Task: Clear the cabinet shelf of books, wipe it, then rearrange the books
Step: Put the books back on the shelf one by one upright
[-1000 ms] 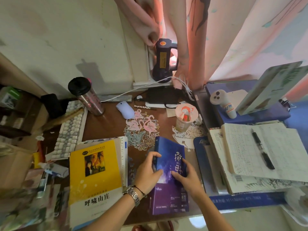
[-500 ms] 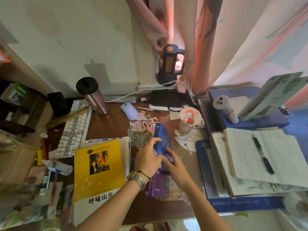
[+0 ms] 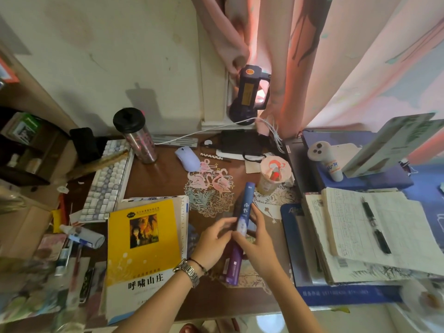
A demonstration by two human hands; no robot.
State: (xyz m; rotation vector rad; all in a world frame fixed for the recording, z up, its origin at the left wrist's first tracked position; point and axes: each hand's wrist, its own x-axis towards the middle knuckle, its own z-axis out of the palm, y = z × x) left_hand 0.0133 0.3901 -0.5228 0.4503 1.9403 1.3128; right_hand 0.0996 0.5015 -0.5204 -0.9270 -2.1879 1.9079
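Purple book point(image 3: 243, 217) is being held on edge on the brown worktop point(image 3: 158, 181), spine up, running from near the worktop's front edge toward the flamingo paper cutout point(image 3: 210, 188). It is being steadied from both sides: left hand point(image 3: 211, 243) with fingers curled against the left cover, right hand point(image 3: 258, 246) with fingers laid along the right cover and thumb at the spine. The book's lower end is partly hidden between the hands. A metal watch point(image 3: 188, 272) is being worn on the left wrist.

Yellow book point(image 3: 144, 243) is lying flat just left of the left hand, stacked on a white book point(image 3: 183, 212). Keyboard point(image 3: 108, 186) is lying behind it, with a black-lidded tumbler point(image 3: 135, 135) and a lilac mouse point(image 3: 187, 158) further back. A sealed drink cup point(image 3: 274, 175) is standing just beyond the book's far end. To the right, an open notebook point(image 3: 374, 227) with a black pen point(image 3: 374, 228) on it is resting on a stack of papers. A black flashlight point(image 3: 249, 92) is sitting on the window ledge by the pink curtain point(image 3: 348, 56).
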